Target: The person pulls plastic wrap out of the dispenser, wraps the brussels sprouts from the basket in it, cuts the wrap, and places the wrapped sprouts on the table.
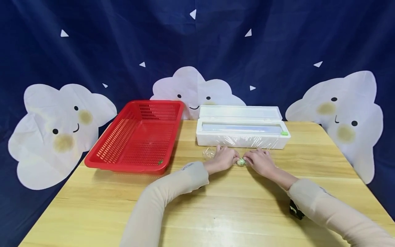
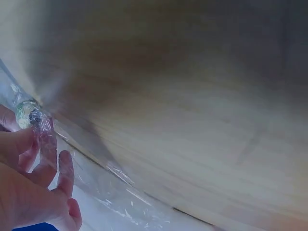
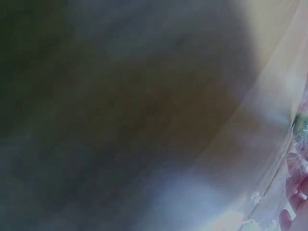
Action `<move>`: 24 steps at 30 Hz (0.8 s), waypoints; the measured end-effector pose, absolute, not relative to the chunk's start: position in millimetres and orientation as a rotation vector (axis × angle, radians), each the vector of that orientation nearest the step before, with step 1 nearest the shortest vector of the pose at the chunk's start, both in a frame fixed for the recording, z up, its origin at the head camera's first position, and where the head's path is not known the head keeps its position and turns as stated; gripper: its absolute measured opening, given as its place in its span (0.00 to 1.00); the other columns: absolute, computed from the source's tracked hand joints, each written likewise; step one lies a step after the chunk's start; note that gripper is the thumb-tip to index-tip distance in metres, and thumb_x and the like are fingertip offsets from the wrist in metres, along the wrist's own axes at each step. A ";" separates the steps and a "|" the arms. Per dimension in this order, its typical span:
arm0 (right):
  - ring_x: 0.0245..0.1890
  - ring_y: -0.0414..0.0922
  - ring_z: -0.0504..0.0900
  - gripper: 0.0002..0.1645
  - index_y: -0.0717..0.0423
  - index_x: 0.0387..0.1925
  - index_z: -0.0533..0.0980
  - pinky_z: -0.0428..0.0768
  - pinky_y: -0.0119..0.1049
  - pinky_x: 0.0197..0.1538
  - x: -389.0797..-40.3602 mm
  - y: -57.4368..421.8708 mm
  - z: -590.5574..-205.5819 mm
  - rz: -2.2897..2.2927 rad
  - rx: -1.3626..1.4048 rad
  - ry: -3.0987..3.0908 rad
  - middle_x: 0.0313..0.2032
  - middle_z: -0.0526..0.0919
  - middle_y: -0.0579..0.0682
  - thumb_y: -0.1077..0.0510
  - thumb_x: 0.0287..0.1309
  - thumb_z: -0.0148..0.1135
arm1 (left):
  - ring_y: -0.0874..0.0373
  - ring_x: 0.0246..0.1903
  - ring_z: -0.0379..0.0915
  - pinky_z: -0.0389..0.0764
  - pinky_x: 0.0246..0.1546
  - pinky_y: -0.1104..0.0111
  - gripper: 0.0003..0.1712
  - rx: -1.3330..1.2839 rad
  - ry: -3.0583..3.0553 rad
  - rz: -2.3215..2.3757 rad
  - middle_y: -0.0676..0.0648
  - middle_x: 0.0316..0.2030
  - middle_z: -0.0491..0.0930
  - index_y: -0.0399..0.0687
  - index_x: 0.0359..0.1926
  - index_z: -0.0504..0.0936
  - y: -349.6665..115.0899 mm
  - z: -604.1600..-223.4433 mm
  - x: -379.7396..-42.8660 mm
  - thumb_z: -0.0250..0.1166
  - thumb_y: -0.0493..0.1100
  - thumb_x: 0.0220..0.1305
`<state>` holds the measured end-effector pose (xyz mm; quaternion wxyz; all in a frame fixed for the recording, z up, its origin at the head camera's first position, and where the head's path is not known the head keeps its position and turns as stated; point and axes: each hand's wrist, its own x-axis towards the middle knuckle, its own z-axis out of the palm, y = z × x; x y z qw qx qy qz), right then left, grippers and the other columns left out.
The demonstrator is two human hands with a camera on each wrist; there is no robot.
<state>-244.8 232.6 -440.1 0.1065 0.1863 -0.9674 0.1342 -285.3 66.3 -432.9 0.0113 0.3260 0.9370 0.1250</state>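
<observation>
A small round pale-green thing (image 1: 241, 161) is wrapped in clear cling film on the table's far half. My left hand (image 1: 223, 158) pinches the film at its left side, and my right hand (image 1: 260, 162) does so at its right. From the left wrist, the wrapped round thing (image 2: 26, 113) shows at the thumb and fingertips, with film over the fingers (image 2: 48, 149). Cling film (image 1: 239, 140) runs from the hands up over the front of a white box (image 1: 213, 139). In the right wrist view only some fingers (image 3: 294, 185) show at the right edge.
The white box has its lid (image 1: 240, 112) raised and a green slider (image 1: 284, 133) at its right end. To the left stands a red perforated basket (image 1: 145, 140) with a small green bit (image 1: 160, 162) inside. A blue curtain (image 1: 216, 41) hangs behind the wooden table (image 1: 228, 219).
</observation>
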 end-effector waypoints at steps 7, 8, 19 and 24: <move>0.34 0.52 0.76 0.08 0.54 0.31 0.81 0.65 0.51 0.40 -250.5 231.1 -441.3 0.474 0.537 -2.861 0.27 0.81 0.47 0.56 0.57 0.58 | 0.61 0.37 0.73 0.63 0.44 0.65 0.10 1.159 3.005 0.181 0.57 0.36 0.82 0.59 0.40 0.83 61.2 -430.2 -276.8 0.58 0.50 0.62; 0.34 0.51 0.77 0.08 0.54 0.31 0.81 0.65 0.50 0.40 -250.7 231.5 -441.1 0.500 0.525 -2.864 0.26 0.81 0.46 0.56 0.57 0.58 | 0.60 0.38 0.74 0.64 0.44 0.65 0.10 1.210 3.020 0.115 0.57 0.38 0.81 0.59 0.41 0.83 60.2 -429.0 -273.9 0.57 0.50 0.62; 0.37 0.50 0.75 0.09 0.53 0.35 0.80 0.66 0.50 0.41 -247.2 232.3 -436.6 0.481 0.569 -2.779 0.31 0.80 0.49 0.54 0.53 0.62 | 0.56 0.49 0.68 0.66 0.46 0.64 0.31 1.311 2.913 -0.194 0.50 0.52 0.74 0.54 0.62 0.67 54.2 -426.8 -259.4 0.58 0.58 0.60; 0.33 0.49 0.75 0.11 0.53 0.35 0.78 0.67 0.51 0.41 -244.3 234.1 -437.0 0.453 0.621 -2.783 0.27 0.78 0.47 0.56 0.47 0.67 | 0.55 0.50 0.68 0.66 0.44 0.64 0.33 1.269 2.904 -0.180 0.51 0.52 0.73 0.56 0.64 0.66 56.3 -428.6 -262.2 0.58 0.58 0.59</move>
